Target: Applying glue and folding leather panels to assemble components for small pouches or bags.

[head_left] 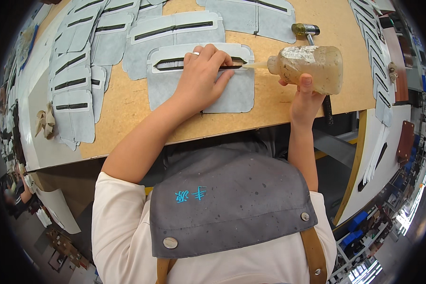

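Note:
A grey, felt-like panel [175,90] lies near the table's front edge, with a long slot edged by black strips [170,64] across its upper part. Over that slot, my left hand [206,68] presses down with bent fingers, its thumb and index finger gripping at the strip. In my right hand [305,97] is a cloudy, yellowish squeeze bottle [312,71], tipped on its side. The bottle's thin nozzle [256,65] points left and reaches the slot's right end. Whether liquid is coming out cannot be made out.
Behind the bottle lies a mallet [306,30], its dark handle showing below. More slotted grey panels [175,33] overlap at the back and in piles [73,118] on the left. A crumpled cloth [45,121] sits at the left edge. Further panels [382,94] line the right side.

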Available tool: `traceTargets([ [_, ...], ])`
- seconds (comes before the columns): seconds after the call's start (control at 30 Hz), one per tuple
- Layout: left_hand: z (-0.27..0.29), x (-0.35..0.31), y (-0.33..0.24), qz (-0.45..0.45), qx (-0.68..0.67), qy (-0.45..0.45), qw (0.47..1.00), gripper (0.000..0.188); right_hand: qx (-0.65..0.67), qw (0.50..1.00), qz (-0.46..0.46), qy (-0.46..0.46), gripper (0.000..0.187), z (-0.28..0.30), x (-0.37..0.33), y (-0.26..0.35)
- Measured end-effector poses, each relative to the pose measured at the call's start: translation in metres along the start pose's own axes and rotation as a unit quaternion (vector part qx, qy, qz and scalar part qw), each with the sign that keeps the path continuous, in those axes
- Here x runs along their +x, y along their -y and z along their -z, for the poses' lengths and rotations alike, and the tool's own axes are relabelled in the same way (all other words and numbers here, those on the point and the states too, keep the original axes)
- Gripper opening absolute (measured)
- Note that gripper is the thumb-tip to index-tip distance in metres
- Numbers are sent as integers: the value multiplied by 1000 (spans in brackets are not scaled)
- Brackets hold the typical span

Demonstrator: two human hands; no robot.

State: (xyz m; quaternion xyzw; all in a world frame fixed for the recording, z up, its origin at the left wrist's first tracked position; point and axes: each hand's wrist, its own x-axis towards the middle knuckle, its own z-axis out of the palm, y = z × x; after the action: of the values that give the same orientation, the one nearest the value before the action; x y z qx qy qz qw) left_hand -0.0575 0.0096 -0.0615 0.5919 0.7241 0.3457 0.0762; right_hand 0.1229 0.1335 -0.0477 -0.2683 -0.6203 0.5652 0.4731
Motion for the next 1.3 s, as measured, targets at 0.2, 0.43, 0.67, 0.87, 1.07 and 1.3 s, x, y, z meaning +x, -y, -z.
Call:
traceTargets([
  [0.2, 0, -1, 0, -4, 5, -10, 1000, 13, -115, 990, 71, 25, 68, 11, -19, -11],
  [0.43, 0, 0, -1, -3, 4, -10, 1000, 13, -109, 992, 60, 25, 73, 12, -22, -12],
  [0.67, -1, -1, 1, -14, 8, -12, 1000, 14, -120, 986, 105, 42, 73, 17, -16, -18],
  [0.87, -1, -1, -1, -7, -3, -17, 1000, 12, 242, 962, -118, 41, 69, 33, 8, -2],
  [1.07, 0, -1, -2, -13, 6, -16, 1000, 14, -30, 999, 38, -22, 66, 5, 11, -2],
  [1.3, -1, -1, -1, -5, 1, -20, 1000, 13, -125, 990, 57, 23, 64, 7, 12, -13],
])
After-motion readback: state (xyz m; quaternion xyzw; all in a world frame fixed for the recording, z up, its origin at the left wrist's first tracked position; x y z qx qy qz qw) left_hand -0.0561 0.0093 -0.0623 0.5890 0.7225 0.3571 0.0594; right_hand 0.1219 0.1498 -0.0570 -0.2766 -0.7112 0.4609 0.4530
